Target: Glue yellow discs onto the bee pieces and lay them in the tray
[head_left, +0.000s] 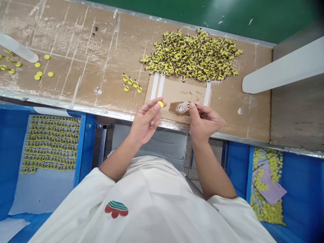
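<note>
My left hand (147, 120) pinches a small yellow disc (160, 104) between thumb and fingers, just above the table's front edge. My right hand (204, 120) has its thumb and fingertips closed on a tiny yellow and dark piece (188, 105), mostly hidden by the fingers. That piece is at the edge of a whitish glue smear (182, 107), ringed by a brown wet stain on a cardboard sheet (167, 88). Behind the hands lies a big heap of small yellow and dark figures (192, 55). Several figures standing on yellow discs (130, 81) are left of the sheet.
Loose yellow discs (50, 74) lie at the table's left. White rounded bars (19, 49) reach in from the left and right (280, 67). A blue bin (84, 145) holds rows of finished pieces (52, 141); another at right holds many yellow discs (270, 212) and a purplish sheet (269, 187).
</note>
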The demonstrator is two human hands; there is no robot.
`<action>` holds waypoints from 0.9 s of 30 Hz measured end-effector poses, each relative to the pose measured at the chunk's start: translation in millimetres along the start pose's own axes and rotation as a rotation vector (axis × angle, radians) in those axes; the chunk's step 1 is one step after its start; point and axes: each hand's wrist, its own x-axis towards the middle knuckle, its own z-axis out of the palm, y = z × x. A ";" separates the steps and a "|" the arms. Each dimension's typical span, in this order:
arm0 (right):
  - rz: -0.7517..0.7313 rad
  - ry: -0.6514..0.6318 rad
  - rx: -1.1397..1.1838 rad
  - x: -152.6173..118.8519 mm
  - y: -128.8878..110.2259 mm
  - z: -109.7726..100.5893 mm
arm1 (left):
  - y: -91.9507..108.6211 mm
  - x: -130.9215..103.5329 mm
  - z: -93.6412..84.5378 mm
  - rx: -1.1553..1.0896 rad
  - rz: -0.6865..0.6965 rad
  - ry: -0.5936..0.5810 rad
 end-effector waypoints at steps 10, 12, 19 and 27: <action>0.393 -0.007 0.289 12.1 -42.2 -5.0 | -8.1 -5.3 9.9 0.022 -0.047 0.075; 0.363 -0.023 0.278 6.9 -53.8 -5.6 | -10.4 -7.3 11.2 0.038 -0.065 0.067; 0.014 -0.106 0.131 -16.7 -78.5 -2.0 | -16.2 -13.9 14.5 0.016 -0.083 -0.057; 0.072 -0.267 0.143 -24.1 -80.1 1.1 | -19.0 -18.4 17.1 0.081 -0.077 -0.081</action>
